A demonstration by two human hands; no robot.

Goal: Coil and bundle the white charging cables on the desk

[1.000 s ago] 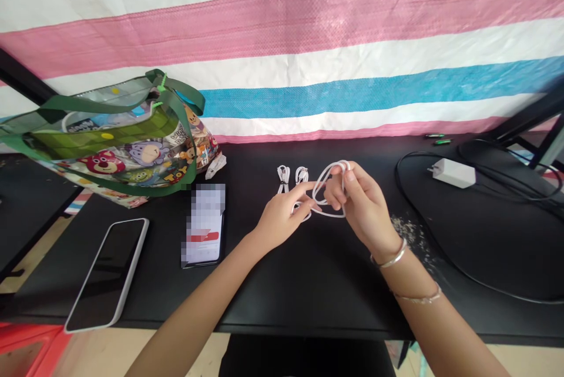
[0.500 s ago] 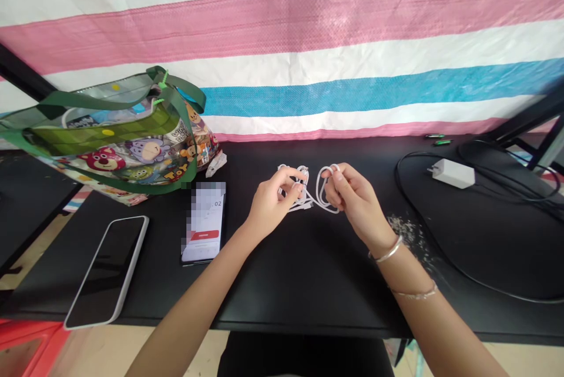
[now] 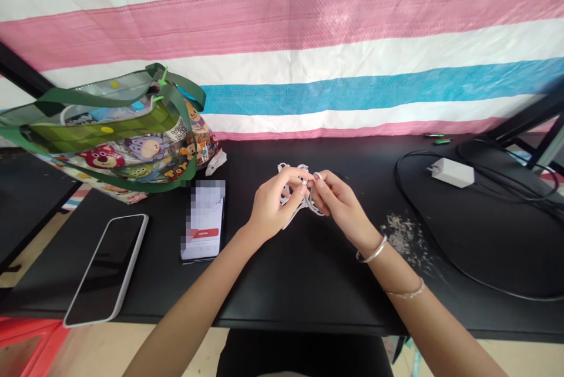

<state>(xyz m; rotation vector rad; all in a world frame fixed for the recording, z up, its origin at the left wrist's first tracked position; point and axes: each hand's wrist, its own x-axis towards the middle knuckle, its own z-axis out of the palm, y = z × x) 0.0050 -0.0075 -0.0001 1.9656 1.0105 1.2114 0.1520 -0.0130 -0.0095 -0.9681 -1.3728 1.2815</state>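
Note:
A white cable (image 3: 315, 209), bunched in loops, is held between my two hands above the middle of the black table. My left hand (image 3: 278, 199) pinches part of it between thumb and fingers. Fingers of my right hand (image 3: 335, 201) are closed on another loop, their tips touching or almost touching the left fingertips. Some of the cable is hidden behind the fingers.
A green-trimmed cartoon bag (image 3: 145, 151) stands at the left. Below it lie a lit phone (image 3: 207, 212) and a dark-screened phone (image 3: 108, 271). On the right are a white charger (image 3: 453, 172), black cables (image 3: 429, 236), two small green items (image 3: 442, 142) and pale crumbs (image 3: 405, 239).
My right hand has moved left to my left hand, bringing its cable loop along. The gap between the hands has closed. The left hand has barely shifted.

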